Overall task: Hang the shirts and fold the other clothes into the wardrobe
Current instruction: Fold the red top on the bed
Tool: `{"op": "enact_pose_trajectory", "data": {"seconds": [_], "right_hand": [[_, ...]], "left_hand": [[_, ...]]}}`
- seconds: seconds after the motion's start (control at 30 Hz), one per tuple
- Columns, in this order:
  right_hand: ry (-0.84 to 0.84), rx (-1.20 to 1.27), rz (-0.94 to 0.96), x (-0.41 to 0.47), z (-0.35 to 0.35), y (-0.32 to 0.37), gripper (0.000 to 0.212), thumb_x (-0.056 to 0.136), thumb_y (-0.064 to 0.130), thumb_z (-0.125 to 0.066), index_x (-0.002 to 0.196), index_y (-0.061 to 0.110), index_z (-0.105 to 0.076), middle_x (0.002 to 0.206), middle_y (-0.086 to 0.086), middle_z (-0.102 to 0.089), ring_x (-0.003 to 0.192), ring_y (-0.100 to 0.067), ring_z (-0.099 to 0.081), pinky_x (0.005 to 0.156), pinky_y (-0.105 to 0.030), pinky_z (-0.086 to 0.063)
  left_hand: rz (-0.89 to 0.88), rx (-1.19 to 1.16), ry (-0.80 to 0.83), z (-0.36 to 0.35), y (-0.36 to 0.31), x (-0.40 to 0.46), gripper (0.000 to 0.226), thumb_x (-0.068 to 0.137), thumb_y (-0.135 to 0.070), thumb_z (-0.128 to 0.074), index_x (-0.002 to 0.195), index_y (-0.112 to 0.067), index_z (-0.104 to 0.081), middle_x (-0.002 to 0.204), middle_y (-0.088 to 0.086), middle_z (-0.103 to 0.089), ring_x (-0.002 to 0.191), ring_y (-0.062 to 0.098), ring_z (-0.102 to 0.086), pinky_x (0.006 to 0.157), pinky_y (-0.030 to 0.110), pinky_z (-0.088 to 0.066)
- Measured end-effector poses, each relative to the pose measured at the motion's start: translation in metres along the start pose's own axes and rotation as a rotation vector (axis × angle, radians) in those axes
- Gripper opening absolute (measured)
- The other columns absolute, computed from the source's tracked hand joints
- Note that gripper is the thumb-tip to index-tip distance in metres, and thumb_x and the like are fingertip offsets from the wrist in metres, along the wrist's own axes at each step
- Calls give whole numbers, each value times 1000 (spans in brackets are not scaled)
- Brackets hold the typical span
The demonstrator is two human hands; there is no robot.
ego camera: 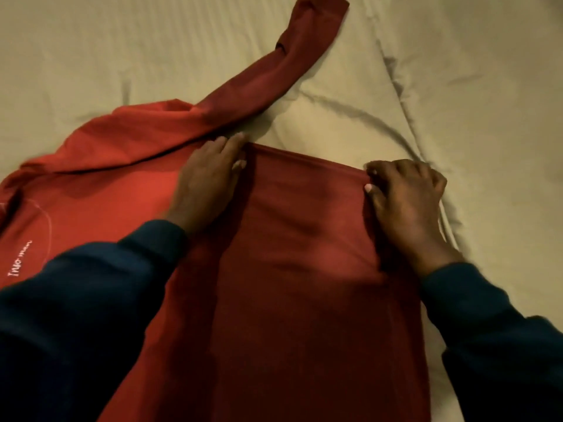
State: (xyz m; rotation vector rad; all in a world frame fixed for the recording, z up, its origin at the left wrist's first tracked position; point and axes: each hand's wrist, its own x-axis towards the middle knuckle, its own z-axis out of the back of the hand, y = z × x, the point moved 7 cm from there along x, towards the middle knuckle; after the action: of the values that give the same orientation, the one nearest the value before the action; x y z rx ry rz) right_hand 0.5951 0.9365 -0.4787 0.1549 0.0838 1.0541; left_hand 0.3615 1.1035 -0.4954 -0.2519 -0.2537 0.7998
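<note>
dark blue sleeves [76, 315] come in low on both sides, closest to us. between them a red top [298, 269] lies spread on the bed, its lower part folded up into a darker panel running toward the person. left hand [207, 181] lies flat on the cloth at the panel's far left corner, fingers straight and close together, pressing down beside the fold. right hand [405, 202] sits at the far right corner, fingers curled, fingertips and thumb pinching the folded edge there. to the left, the brighter red part of the top shows small white lettering [19, 260] and a thin white curved line. further off, one long sleeve [283, 68] stretches away up and to the right, cuff at the far end. all around, a creased beige bedsheet [457, 86], wrinkles running off beyond the right hand.
</note>
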Motion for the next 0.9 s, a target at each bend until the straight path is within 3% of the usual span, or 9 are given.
{"op": "enact_pose_trajectory", "data": {"seconds": [0.07, 0.13, 0.23, 0.3, 0.5, 0.6, 0.67, 0.8, 0.9], "right_hand": [[124, -5, -25, 3, -3, -1, 33, 94, 27, -61, 127, 22, -60, 120, -7, -60, 120, -29, -44, 98, -37, -20], [179, -13, -4, 2, 0, 1, 29, 93, 21, -61, 122, 20, -60, 115, -7, -60, 116, -29, -45, 96, -39, -23], [180, -76, 64, -8, 11, 4, 31, 87, 10, -64, 116, 18, -63, 109, -9, -60, 106, -32, -50, 89, -41, -32], [107, -108, 112, -20, 23, 3, 32, 82, 7, -70, 113, 16, -65, 101, -10, -60, 96, -33, -53, 83, -41, -37], [-98, -51, 115, -84, 63, 13, 39, 75, 8, -80, 111, 15, -67, 92, -7, -55, 85, -32, -50, 71, -40, -36], [-26, -45, 101, -131, 51, 15, 55, 67, 12, -87, 119, 17, -67, 99, -6, -58, 89, -30, -51, 71, -38, -33], [70, -87, 100, -160, 27, 13, 61, 63, 9, -88, 120, 19, -67, 105, -7, -58, 92, -30, -52, 72, -39, -35], [130, -68, -12, -186, -7, 9, 64, 64, 2, -82, 123, 19, -65, 105, -8, -57, 94, -29, -48, 75, -42, -40], [14, 50, -116, -183, 3, 22, 47, 76, -2, -68, 121, 14, -68, 112, -12, -59, 103, -30, -43, 82, -43, -37]], "left_hand": [[-3, -33, 125, 1, 0, 20, 56, 98, -25, -57, 150, -26, -39, 116, 13, -63, 101, 36, -61, 79, 46, -50], [18, 21, 223, 2, 8, 36, 52, 96, -34, -61, 145, -33, -44, 121, 11, -66, 106, 36, -63, 81, 46, -53], [-17, 212, 292, 17, 25, 46, 44, 89, -48, -66, 125, -25, -55, 116, 15, -66, 102, 39, -64, 74, 42, -51], [-50, 333, 307, 34, 38, 41, 39, 89, -44, -68, 119, -19, -64, 113, 17, -67, 102, 41, -64, 67, 37, -41], [-92, 326, 71, 104, 49, -29, 24, 87, -26, -69, 108, -15, -71, 92, 18, -64, 84, 42, -62, 66, 47, -48], [-67, 320, 38, 106, 39, -110, 36, 88, -30, -47, 110, -8, -66, 91, 17, -59, 81, 39, -56, 63, 46, -39], [-47, 350, 99, 86, 38, -161, 35, 83, -27, -45, 104, -6, -63, 89, 18, -60, 75, 38, -57, 60, 43, -43], [161, 265, 166, 48, 43, -213, 54, 80, -30, -40, 120, -3, -65, 90, 19, -60, 75, 38, -58, 60, 44, -50], [224, 134, 13, 51, 14, -212, 54, 83, -28, -43, 129, -5, -60, 101, 19, -56, 88, 38, -54, 75, 45, -41]]}}
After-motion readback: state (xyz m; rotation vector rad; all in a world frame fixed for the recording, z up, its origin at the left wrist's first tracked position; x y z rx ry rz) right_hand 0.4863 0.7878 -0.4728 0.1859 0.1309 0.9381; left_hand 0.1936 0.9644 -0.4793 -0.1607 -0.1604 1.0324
